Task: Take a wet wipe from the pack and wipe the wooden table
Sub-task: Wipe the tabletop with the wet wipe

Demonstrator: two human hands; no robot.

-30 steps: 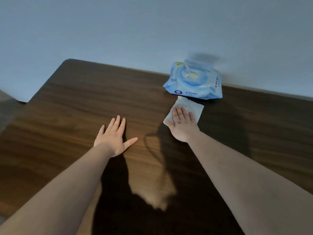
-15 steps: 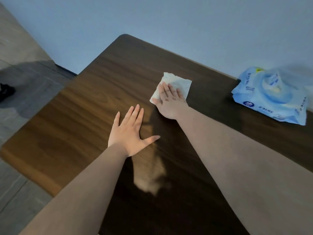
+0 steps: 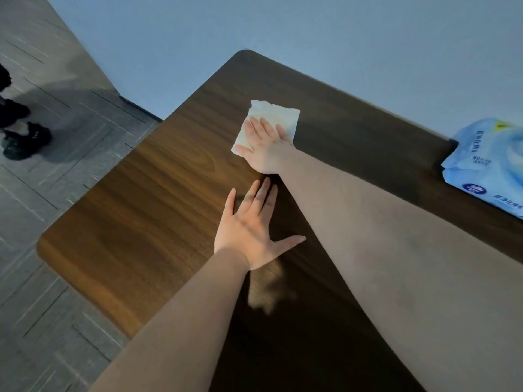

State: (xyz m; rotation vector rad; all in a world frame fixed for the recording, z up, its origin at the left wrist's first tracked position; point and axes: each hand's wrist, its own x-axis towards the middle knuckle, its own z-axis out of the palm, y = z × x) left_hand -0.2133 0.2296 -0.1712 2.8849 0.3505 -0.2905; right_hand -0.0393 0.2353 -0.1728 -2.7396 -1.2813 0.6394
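A white wet wipe (image 3: 273,114) lies flat on the dark wooden table (image 3: 158,210), near its far left part. My right hand (image 3: 263,148) presses on the wipe with the fingers spread flat over it. My left hand (image 3: 249,227) rests palm down on the bare wood just in front of the right hand, fingers apart, holding nothing. The blue wipe pack (image 3: 489,171) sits at the far right edge of the view, cut off by the frame.
The table's left edge and rounded corners border a grey tiled floor (image 3: 56,171). Dark shoes (image 3: 22,137) stand on the floor at far left. A pale blue wall (image 3: 339,38) runs behind the table.
My right hand has slid the wipe leftward across the table, away from the pack. My view has turned left, so the pack now sits at the right edge. The left hand stays flat.
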